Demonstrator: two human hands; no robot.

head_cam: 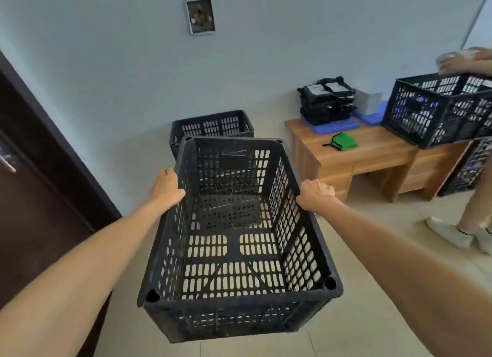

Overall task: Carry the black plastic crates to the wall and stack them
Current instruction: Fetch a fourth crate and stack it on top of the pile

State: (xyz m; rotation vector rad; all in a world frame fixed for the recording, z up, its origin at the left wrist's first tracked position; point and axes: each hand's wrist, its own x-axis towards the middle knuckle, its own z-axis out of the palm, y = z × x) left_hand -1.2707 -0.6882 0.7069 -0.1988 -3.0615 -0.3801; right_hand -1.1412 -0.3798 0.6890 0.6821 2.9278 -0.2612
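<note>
A pale wall (pixel 106 63) stands ahead. The carried crate (pixel 234 316), black and empty, hangs in the air short of the wall. The left hand (pixel 166 187) and right hand (pixel 315 195) each curl over a long side rim. A floor crate (pixel 213 124) already sits against the wall. A third crate (pixel 436 111) is at the counter's (pixel 372 148) right end, with another person's hand on its rim. Stacking has seemingly barely begun.

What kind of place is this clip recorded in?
Probably a plain office or back room: a wooden desk holding black cases, a dark door, and a black crate on the tiled floor.
</note>
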